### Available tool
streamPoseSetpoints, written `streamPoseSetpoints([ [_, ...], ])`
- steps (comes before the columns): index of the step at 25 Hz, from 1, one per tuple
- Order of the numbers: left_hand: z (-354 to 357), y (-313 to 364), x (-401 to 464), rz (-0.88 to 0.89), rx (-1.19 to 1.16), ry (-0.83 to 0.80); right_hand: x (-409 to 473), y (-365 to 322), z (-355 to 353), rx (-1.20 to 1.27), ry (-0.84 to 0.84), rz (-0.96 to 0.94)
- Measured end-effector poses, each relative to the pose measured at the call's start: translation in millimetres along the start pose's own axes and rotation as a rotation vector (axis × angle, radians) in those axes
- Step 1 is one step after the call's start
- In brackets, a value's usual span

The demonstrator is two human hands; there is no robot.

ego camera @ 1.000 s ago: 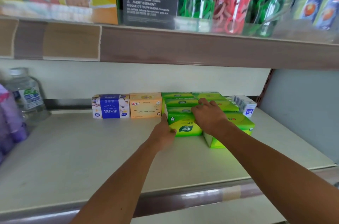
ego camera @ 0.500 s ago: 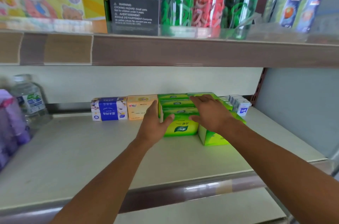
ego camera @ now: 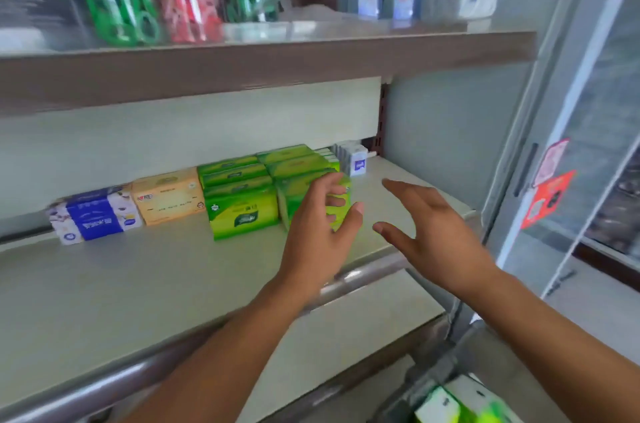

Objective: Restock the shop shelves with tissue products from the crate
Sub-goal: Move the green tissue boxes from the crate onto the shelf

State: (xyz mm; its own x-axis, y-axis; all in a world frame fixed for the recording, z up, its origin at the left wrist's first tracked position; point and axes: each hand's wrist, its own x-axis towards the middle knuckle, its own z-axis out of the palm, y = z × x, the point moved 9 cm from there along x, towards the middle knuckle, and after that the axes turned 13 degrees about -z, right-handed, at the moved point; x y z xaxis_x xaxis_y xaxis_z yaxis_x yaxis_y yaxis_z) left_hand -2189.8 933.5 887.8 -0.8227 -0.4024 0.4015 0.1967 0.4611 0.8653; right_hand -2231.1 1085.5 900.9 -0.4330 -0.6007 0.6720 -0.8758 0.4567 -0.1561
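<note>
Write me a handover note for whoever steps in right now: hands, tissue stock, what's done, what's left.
Left hand: open, empty, in front of the green tissue packs.
Right hand: open, empty, above the shelf edge.
Done: green packs stand in rows at the back of the shelf, beside the orange tissue box and blue pack.
Left: more green-and-white packs are visible low at the bottom right, probably in the crate; shelve them.

Green tissue packs stand in two stacked rows at the back of the middle shelf, the nearest ones facing forward. Left of them sit an orange tissue box and a blue-and-white tissue pack. Small white packs stand far right. More green packs lie in the crate, bottom right.
</note>
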Motion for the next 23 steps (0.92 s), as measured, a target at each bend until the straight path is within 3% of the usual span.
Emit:
streamPoseSetpoints([
  [6, 157, 10, -63, 0.023, -0.056, -0.339, -150, 87, -59, -0.106, -0.066, 0.373],
  [13, 296, -45, -161, -0.137, -0.004, -0.697, -334, 140, -69, -0.117, -0.243, 0.800],
  [18, 348, -137, -221, -0.356, 0.163, -0.834, -458, 152, 6, 0.026, -0.477, 1.065],
  [23, 354, -209, -269, -0.527, 0.327, -0.952, -536, 135, 132, 0.200, -0.829, 1.053],
])
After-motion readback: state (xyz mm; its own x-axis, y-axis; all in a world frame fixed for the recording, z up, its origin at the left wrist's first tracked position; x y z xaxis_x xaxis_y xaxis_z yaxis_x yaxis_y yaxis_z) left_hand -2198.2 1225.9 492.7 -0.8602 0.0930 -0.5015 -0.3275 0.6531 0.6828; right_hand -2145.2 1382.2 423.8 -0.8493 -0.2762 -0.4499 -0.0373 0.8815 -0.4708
